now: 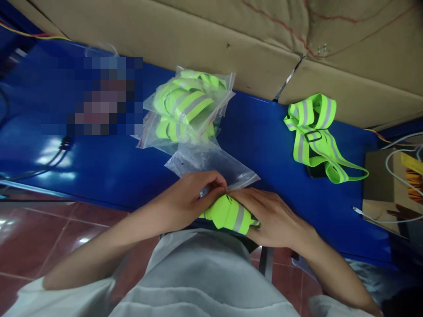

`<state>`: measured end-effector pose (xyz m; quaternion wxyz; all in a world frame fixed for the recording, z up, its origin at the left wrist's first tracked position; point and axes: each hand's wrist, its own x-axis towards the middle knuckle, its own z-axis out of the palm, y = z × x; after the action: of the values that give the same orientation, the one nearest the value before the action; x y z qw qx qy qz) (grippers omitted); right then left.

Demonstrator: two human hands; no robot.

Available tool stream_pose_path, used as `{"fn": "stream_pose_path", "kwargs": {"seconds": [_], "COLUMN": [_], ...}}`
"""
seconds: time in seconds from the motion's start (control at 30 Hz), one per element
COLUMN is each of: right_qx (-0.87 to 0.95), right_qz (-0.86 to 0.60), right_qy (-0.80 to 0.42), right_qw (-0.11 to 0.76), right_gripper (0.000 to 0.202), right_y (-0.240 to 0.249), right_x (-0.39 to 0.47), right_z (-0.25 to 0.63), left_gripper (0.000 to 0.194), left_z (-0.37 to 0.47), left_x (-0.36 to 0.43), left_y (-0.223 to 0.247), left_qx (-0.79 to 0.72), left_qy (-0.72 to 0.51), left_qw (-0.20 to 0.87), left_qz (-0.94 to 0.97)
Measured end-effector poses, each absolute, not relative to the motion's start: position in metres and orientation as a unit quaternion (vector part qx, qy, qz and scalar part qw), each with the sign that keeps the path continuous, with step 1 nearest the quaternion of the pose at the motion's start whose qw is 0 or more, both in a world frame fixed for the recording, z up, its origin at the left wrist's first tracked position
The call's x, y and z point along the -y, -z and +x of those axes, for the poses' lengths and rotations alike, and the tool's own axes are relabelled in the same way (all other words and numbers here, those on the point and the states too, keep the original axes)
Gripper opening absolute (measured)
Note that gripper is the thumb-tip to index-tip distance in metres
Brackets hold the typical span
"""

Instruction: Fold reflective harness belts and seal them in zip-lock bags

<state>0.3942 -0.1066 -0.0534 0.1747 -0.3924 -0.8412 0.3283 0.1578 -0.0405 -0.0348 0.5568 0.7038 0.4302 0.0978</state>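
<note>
- Head view: the neon strap point(238, 218) lies near six o'clock, right hand point(276, 215) curled around it.
- Left hand point(193, 193) bends at its eleven o'clock edge — cannot tell whether it pinches anything.
- Slack fingers could let its folds spring loose off the table point(261, 136).

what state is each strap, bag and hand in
Held strap, bundled up
Strap at right, unbagged, loosely looped
Piled bags, filled with green straps
Nearest bag, flattish, no strap visible inside
Left hand, fingers bent, at the held strap
Right hand, gripping the held strap
</note>
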Motion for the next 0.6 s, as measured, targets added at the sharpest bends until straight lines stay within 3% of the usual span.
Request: {"fn": "stream_pose_path", "kwargs": {"seconds": [0.13,0.23,0.4,0.6], "right_qx": [0.842,0.823,0.694,0.485], "right_qz": [-0.38,-0.404,-0.524,-0.476], "right_qy": [-0.333,-0.355,-0.458,-0.665], "right_qw": [0.19,0.184,0.185,0.31], "right_gripper": [0.05,0.05,0.024,0.045], "right_y": [0.058,0.056,0.049,0.052], "right_x": [0.107,0.106,0.099,0.088], "right_z": [0.395,0.396,0.398,0.413], "left_gripper": [0.024,0.017,0.007,0.016], "left_z": [0.155,0.152,0.157,0.169], "left_x": [0.045,0.047,0.06,0.074], "left_y": [0.031,0.031,0.044,0.061], "left_qx": [-0.436,-0.507,-0.53,-0.469], "left_qy": [-0.139,-0.282,-0.397,-0.365], "left_qw": [0.545,0.415,0.219,0.088], "left_qz": [0.702,0.701,0.716,0.799]}}
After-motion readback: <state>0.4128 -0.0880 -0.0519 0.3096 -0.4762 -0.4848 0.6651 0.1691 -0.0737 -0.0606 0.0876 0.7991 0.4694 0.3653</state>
